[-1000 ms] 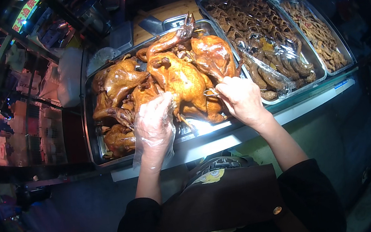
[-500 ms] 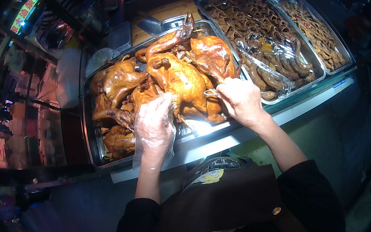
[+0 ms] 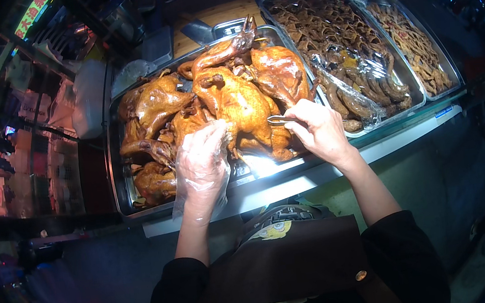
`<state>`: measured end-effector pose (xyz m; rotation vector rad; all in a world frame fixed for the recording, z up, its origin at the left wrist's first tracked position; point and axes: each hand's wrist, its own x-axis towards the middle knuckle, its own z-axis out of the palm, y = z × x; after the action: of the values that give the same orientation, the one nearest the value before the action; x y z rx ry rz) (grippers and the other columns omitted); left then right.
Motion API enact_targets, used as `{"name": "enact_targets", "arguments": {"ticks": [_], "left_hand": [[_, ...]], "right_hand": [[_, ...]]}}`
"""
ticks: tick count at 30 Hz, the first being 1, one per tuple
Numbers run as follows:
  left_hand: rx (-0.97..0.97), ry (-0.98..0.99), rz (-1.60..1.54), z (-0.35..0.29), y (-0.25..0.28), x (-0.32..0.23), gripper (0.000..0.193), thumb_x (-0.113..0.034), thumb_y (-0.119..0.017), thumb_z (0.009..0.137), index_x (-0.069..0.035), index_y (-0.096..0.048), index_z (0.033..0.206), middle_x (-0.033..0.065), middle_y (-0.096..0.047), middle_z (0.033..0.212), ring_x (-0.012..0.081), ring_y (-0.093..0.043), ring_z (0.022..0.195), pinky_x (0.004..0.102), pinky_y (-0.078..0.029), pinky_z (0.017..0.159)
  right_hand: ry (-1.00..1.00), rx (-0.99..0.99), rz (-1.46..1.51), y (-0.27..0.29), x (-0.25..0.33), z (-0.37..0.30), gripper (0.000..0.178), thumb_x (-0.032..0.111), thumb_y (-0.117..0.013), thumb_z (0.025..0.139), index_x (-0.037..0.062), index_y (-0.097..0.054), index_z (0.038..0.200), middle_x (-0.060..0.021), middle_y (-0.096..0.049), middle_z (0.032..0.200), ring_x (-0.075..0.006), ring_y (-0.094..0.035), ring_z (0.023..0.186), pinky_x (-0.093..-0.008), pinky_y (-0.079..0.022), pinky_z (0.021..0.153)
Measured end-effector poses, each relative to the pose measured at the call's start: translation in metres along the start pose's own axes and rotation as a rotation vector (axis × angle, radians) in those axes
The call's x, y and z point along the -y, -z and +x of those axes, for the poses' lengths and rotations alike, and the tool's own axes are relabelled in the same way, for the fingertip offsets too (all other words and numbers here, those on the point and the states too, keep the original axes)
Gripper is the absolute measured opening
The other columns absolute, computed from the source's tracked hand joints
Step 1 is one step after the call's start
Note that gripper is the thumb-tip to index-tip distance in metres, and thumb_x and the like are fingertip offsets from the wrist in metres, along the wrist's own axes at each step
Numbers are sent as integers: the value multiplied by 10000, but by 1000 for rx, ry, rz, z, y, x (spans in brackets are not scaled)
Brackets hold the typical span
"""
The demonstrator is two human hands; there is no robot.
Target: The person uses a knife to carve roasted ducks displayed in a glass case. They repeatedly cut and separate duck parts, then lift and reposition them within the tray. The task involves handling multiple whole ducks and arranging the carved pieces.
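Note:
A glossy golden-brown roast duck (image 3: 244,104) lies on top of other roast birds in a metal tray (image 3: 118,185), its neck stretched toward the far edge. My left hand (image 3: 200,161), in a clear plastic glove, has its fingers closed on the near left part of this bird. Bare, my right hand (image 3: 322,134) pinches a small pair of metal tweezers (image 3: 277,120). The tweezer tips are at the bird's near right side; whether they touch the skin, I cannot tell.
To the right stand a tray of dark braised pieces (image 3: 358,58), partly under plastic film, and a narrower tray of pale pieces (image 3: 410,40). A wooden board (image 3: 186,40) lies beyond the birds. The white counter edge (image 3: 271,189) runs in front of me.
My right hand has shifted slightly right and turned, so more of the tweezers shows. The left hand keeps its hold, and the duck lies nearly as before.

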<state>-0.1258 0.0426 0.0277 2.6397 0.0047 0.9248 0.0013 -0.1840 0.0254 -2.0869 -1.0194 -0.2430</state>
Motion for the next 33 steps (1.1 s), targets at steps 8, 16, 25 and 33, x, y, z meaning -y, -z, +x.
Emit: {"name": "enact_targets", "arguments": {"ticks": [8, 16, 25, 33], "left_hand": [[18, 11, 10, 1, 2, -3, 425, 79, -639, 711, -108, -721, 1083, 85, -712, 1093, 296, -656, 988, 385, -528, 868], [1, 6, -5, -1, 0, -1, 421, 59, -669, 708, -109, -720, 1090, 78, -710, 1099, 292, -653, 987, 383, -529, 874], [7, 8, 0, 0, 1, -2, 423, 64, -672, 710, -111, -719, 1093, 77, -712, 1090, 292, -654, 982, 383, -530, 874], [-7, -13, 11, 0, 0, -1, 428, 97, -700, 721, -106, -712, 1098, 112, -719, 1064, 311, -675, 974, 387, -538, 853]], "right_hand": [[4, -11, -6, -3, -1, 1, 123, 117, -742, 820, 77, -692, 925, -83, -648, 832, -289, -666, 760, -358, -500, 641], [-23, -34, -19, -1, -3, -2, 128, 118, -744, 822, 74, -680, 924, -86, -635, 819, -296, -659, 752, -362, -499, 643], [-20, -4, 7, -2, -1, 0, 126, 118, -744, 824, 74, -683, 925, -90, -642, 827, -293, -664, 749, -359, -501, 645], [-26, -3, -30, -4, 0, 0, 127, 126, -742, 823, 75, -683, 923, -90, -638, 822, -295, -657, 735, -367, -494, 634]]}}
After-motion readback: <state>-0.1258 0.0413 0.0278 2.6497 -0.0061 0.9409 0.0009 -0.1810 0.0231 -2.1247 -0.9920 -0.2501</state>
